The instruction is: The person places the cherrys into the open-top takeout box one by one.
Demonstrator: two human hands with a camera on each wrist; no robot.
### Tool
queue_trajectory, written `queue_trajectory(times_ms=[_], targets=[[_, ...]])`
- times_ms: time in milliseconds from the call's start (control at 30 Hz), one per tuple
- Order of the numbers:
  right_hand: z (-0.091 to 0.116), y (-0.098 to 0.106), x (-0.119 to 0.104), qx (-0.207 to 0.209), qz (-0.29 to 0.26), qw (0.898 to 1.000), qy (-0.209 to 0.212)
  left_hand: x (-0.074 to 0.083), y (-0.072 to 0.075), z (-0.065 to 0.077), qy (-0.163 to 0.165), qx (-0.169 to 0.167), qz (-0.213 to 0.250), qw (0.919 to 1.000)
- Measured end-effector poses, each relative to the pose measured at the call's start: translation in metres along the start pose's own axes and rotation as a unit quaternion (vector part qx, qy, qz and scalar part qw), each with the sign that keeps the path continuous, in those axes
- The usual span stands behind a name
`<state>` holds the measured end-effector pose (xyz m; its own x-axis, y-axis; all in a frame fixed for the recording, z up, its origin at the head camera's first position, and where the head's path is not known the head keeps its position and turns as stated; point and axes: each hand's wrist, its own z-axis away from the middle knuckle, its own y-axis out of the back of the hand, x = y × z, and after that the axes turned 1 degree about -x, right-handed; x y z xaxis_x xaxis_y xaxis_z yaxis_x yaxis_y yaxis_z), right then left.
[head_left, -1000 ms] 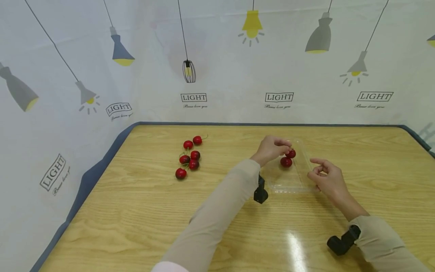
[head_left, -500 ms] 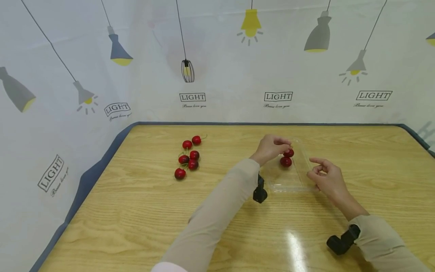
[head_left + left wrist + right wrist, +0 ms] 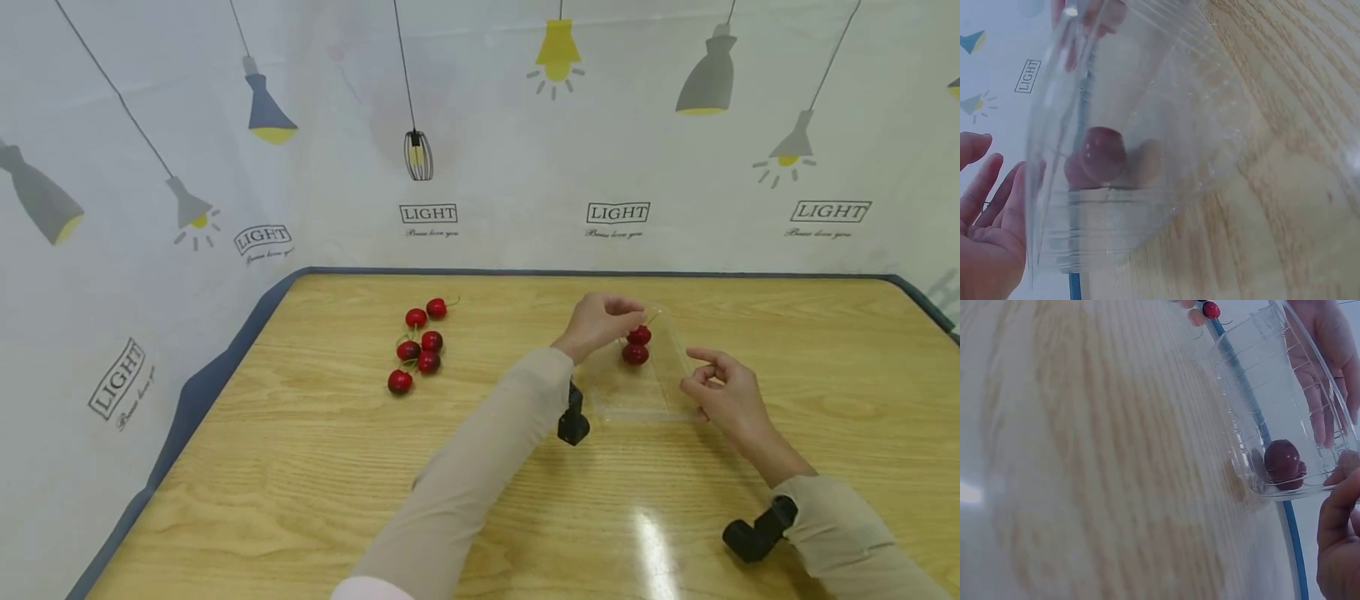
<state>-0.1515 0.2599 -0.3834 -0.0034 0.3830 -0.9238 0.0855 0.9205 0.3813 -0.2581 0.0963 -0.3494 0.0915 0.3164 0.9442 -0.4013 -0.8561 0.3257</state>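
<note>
Two dark red cherries sit close together in a clear plastic container, towards its far left part. My left hand is over the container's left side, thumb and fingertips near the farther cherry. In the left wrist view the left hand's thumb and fingers stand apart beside the clear wall. My right hand holds the container's right edge between thumb and forefinger. In the right wrist view the right hand's bent finger is at the rim, beside the cherries inside.
Several red cherries with green stems lie in a loose group on the wooden table, left of the container. A white cloth backdrop printed with lamps rises behind the table's far edge.
My left hand has risen slightly by the farther cherry, which has shifted a little. The two cherries now sit almost in line. My right hand keeps its place.
</note>
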Motion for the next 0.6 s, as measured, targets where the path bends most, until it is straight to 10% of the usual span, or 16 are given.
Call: queue_trajectory(times_ms=[600], targets=[[0.002, 0.003, 0.002, 0.002, 0.000, 1.000, -0.004, -0.009, 0.023, 0.010, -0.114, -0.037, 0.024, 0.9924]])
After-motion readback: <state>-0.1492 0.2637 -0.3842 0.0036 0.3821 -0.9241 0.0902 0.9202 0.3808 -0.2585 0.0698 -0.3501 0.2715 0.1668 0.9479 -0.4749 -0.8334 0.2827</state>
